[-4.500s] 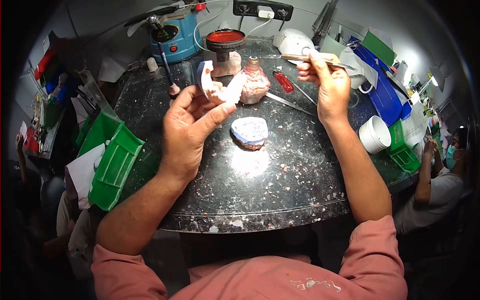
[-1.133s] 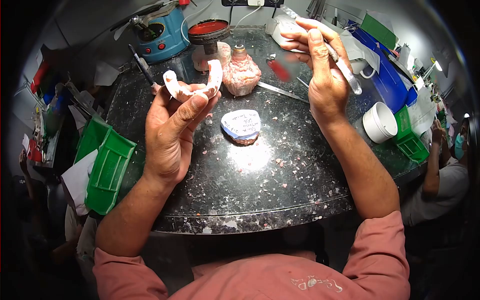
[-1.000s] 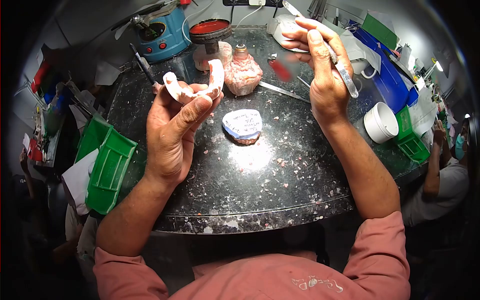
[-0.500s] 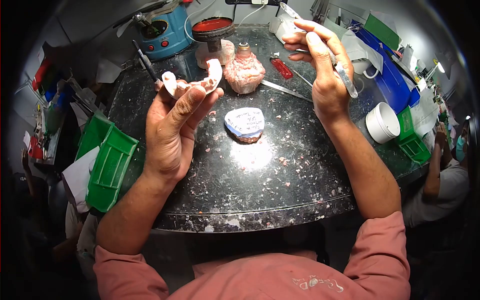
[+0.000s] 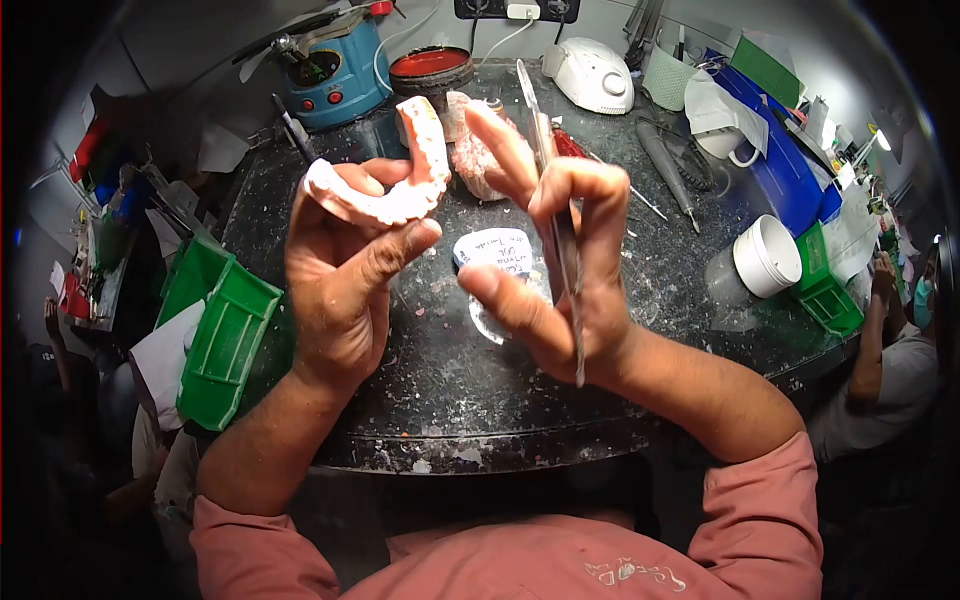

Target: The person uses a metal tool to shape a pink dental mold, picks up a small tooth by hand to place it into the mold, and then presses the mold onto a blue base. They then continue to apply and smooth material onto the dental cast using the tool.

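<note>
My left hand (image 5: 340, 290) holds up a pale pink, U-shaped dental arch (image 5: 428, 165), its thumb below and the other fingers behind it. In my right hand (image 5: 597, 240) a long thin metal spatula (image 5: 569, 270) runs between the fingers, blade end up. The right thumb and forefinger stretch toward the arch without touching it. On the bench beneath lies a dental cast (image 5: 492, 250) with handwriting on its white base, partly covered by my right thumb. Behind the hands sits a pink wax-covered lump (image 5: 476, 160), half hidden.
A pot of red wax (image 5: 430, 63) stands at the back beside a blue machine (image 5: 345, 80). At the back right are a white device (image 5: 590, 78), a grey handpiece (image 5: 665, 170) and a white tub (image 5: 768, 256). Green bins (image 5: 228, 345) flank the black bench (image 5: 480, 405). Another person's arm (image 5: 870, 340) shows far right.
My right hand has come down and left with the spatula, close to the arch. My left hand has turned the arch so its one arm points up.
</note>
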Demonstrator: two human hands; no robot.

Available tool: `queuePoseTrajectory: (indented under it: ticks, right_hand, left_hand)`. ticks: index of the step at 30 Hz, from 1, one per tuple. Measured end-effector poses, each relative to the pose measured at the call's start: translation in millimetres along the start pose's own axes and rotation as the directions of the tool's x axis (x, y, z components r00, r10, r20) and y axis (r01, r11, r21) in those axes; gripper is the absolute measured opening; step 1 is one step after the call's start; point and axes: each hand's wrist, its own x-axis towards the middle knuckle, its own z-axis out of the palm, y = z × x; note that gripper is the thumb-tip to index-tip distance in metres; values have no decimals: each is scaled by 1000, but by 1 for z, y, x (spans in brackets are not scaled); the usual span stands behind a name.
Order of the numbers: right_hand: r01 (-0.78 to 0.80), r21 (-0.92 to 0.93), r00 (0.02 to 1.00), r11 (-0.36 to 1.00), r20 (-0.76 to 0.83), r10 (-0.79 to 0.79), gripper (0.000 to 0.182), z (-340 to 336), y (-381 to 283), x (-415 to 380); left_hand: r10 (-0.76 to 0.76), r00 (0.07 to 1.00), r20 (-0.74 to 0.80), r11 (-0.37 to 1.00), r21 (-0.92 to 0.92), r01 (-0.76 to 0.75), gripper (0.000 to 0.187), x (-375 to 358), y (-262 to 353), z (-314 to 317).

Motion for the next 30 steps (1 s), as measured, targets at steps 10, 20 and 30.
queuePoseTrajectory:
  ticks: [10, 20, 30]
  right_hand:
    - [26, -191, 1000, 981, 8, -24, 63, 12, -38, -11]
    - [109, -82, 994, 991, 29, -107, 63, 11, -33, -6]
    - [120, -97, 991, 988, 70, -113, 62, 9, -34, -7]
  left_hand:
    - [204, 966, 160, 918, 313, -245, 51, -15, 17, 10]
    - [216, 954, 207, 925, 271, -268, 50, -15, 16, 8]
    - [263, 925, 273, 886, 312, -344, 51, -14, 16, 5]
